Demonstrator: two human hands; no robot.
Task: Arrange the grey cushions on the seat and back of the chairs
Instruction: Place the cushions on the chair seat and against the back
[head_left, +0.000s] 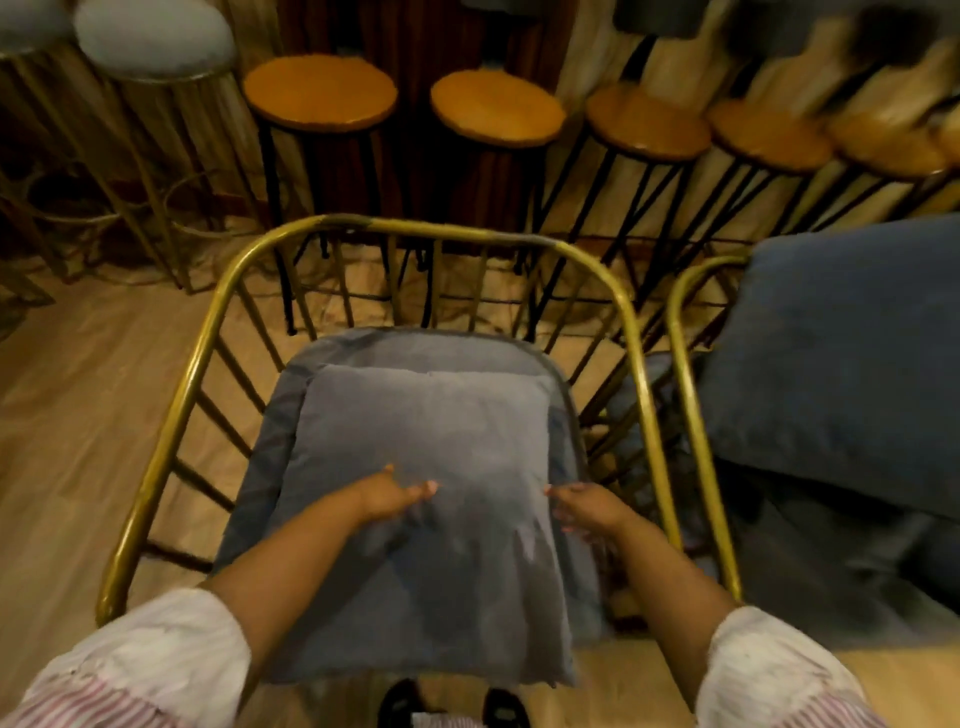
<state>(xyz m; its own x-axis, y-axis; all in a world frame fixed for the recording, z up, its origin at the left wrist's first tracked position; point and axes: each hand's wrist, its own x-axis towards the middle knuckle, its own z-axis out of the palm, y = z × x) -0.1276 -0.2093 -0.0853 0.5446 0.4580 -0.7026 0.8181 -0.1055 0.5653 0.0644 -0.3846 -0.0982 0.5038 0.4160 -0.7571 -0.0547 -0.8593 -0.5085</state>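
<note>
A gold wire-frame chair (171, 447) stands right below me. A flat grey seat cushion (415, 348) lies on its seat. A square grey cushion (415, 436) lies on top of it, reaching past the seat's front edge. My left hand (392, 493) rests on top of this cushion with its fingers pressed into the fabric. My right hand (584, 506) touches the cushion's right edge, fingers curled at its side. A second gold chair (691, 374) at the right carries a large darker grey cushion (841, 358) leaning against its back, over another grey cushion (831, 561) on its seat.
Several round wooden bar stools (319, 93) on black legs line the wall behind the chairs. Two grey-padded stools (156, 39) with gold legs stand at the far left. Wooden floor (67, 415) lies to the left. My black shoes (400, 701) show below the cushion.
</note>
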